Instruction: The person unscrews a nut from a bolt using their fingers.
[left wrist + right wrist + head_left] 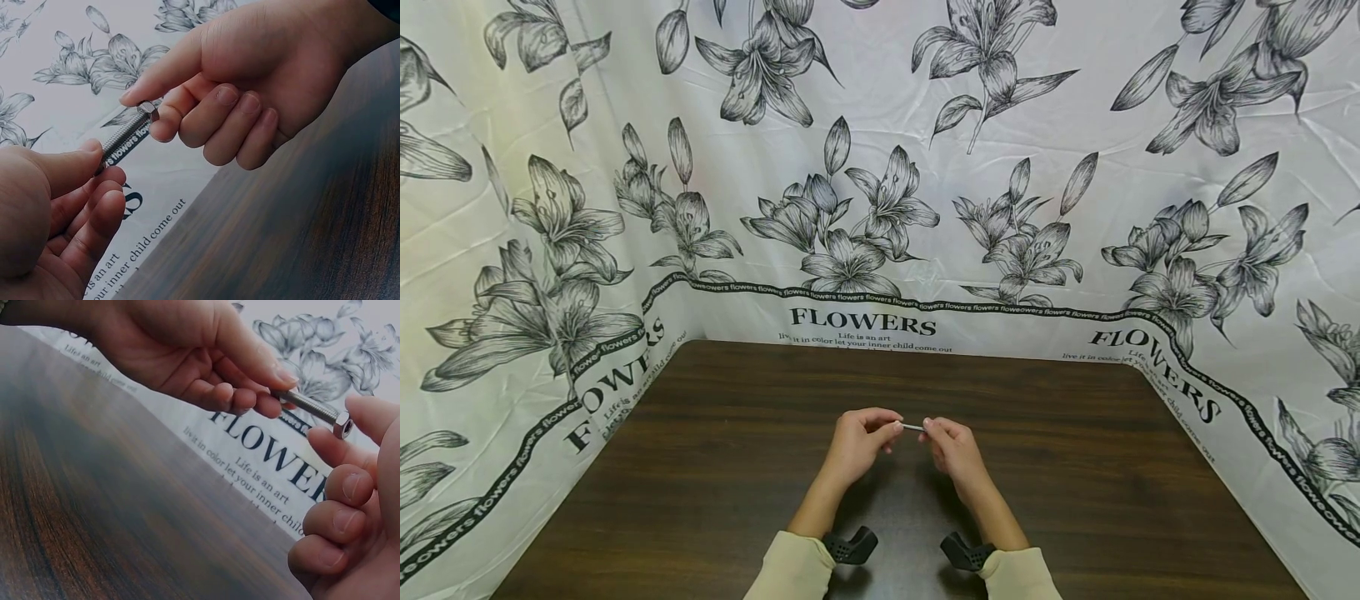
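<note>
Over the far half of the table, a silver metal bolt (913,427) is held in the air between both hands. My left hand (859,443) pinches one end with thumb and fingers, hiding that end. Thread runs along the visible shank (125,134). At the opposite end sits a hex nut (342,425), with a dark hole visible in its outer face. The thumb and index finger of my right hand (953,452) are around this nut, one on each side. Its other fingers curl in towards the palm in the right wrist view.
A dark wood-grain table (715,492) lies beneath the hands. White cloth (880,208) printed with black flowers and lettering hangs around its back and sides. Both wrists wear black devices (852,547) below light sleeves (793,567).
</note>
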Tool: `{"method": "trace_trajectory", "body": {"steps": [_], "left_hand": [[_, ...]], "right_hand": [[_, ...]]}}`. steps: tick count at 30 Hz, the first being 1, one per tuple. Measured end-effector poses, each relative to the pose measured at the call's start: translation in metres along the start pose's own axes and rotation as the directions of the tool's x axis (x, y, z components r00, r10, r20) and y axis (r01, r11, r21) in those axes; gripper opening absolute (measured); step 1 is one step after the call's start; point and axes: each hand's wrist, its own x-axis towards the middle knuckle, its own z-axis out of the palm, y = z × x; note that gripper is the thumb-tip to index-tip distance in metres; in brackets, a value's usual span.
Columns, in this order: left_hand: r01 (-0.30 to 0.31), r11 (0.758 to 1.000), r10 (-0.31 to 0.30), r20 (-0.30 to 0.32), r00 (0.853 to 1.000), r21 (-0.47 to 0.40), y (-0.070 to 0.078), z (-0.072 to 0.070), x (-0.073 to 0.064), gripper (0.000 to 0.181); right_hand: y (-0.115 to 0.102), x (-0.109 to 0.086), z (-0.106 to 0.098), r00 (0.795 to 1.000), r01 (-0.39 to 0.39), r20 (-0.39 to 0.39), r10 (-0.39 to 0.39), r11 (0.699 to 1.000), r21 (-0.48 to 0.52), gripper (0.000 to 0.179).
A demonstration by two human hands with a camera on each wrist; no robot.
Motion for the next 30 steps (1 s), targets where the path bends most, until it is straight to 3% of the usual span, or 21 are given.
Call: {"method": "trace_trajectory", "body": {"steps": [10,15,22,30], "left_hand": [[0.005,1.000,-0.005,0.001,1.000,0.001,0.0004,-0.0026,0.0002,0.011],[0.025,1.000,-0.025,-0.007,1.000,0.004,0.0009,-0.0029,0.0008,0.009],[0.048,0.999,-0.048,-0.001,0.999,-0.003,0.0008,-0.0034,0.0016,0.012],[0.054,0.998,-0.054,-0.009,0.999,-0.019,0.0002,-0.0038,0.0015,0.008]], "right_hand": [[0.0016,0.0003,-0.0028,0.996,0.071,0.042,-0.073,0.997,0.033,0.016],[0.0034,-0.0004,-0.0018,0.991,0.132,0.026,-0.133,0.991,0.031,0.010],[0.0025,0.0000,-0.0035,0.989,0.141,0.039,-0.143,0.989,0.030,0.030],[0.0033,0.0003,-0.0058,0.980,0.188,0.065,-0.188,0.982,0.016,0.023]]}}
